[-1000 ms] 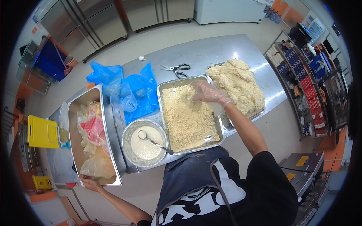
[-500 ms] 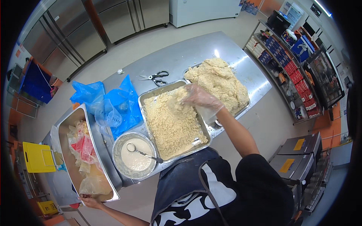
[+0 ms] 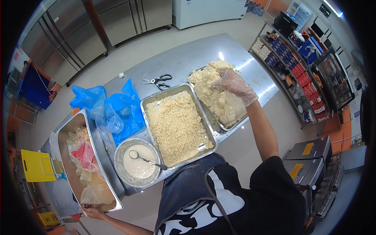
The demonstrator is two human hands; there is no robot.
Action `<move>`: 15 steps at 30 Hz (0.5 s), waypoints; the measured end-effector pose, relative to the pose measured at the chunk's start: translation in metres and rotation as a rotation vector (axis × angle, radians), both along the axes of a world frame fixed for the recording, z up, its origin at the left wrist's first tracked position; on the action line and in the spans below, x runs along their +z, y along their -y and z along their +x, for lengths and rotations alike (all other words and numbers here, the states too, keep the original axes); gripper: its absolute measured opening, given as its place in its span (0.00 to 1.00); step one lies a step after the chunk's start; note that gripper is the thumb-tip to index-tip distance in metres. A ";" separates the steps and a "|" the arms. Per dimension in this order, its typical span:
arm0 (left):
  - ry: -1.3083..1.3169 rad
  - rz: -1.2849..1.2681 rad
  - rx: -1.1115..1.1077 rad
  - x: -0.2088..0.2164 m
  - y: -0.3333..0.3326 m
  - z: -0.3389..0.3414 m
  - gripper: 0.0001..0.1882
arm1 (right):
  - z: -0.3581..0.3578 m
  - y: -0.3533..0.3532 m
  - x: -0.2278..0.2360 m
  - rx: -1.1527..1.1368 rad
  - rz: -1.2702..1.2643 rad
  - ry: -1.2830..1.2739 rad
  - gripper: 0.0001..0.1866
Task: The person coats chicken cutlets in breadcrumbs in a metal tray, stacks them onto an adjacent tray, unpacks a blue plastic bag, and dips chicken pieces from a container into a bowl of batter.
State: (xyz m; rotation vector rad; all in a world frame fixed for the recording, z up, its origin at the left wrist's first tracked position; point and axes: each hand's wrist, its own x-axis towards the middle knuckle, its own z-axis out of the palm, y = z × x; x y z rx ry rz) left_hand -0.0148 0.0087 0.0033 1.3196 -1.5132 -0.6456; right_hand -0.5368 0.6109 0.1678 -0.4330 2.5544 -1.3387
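Observation:
My right hand point(image 3: 236, 87), in a clear plastic glove, reaches over the heap of pale yellow crumbly mixture point(image 3: 225, 109) in the right-hand metal tray point(image 3: 228, 128). Its fingertips blend into the crumbs, so their grip is hard to make out. Beside it, a second metal tray point(image 3: 145, 117) holds a looser layer of crumbs point(image 3: 178, 127). At the lower left, my bare left hand point(image 3: 93, 212) grips the near end of a deep steel pan point(image 3: 120, 204). Several clear plastic bags point(image 3: 96, 194) and a red-and-white wrapper point(image 3: 84, 154) lie inside that pan.
A steel bowl point(image 3: 117, 166) of whitish batter holds a spoon point(image 3: 147, 159). Blue plastic bags point(image 3: 131, 100), a clear measuring jug point(image 3: 113, 122) and black-handled scissors point(image 3: 160, 80) rest on the steel table point(image 3: 188, 55). A loaded shelf rack point(image 3: 288, 72) stands to the right.
My right hand has moved right, from above the middle tray to the heap in the right-hand tray. My left hand stays at the deep pan's end.

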 end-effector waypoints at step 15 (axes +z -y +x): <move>0.070 0.012 -0.026 -0.009 0.013 0.012 0.38 | -0.040 -0.112 0.011 -0.127 -0.187 -0.080 0.29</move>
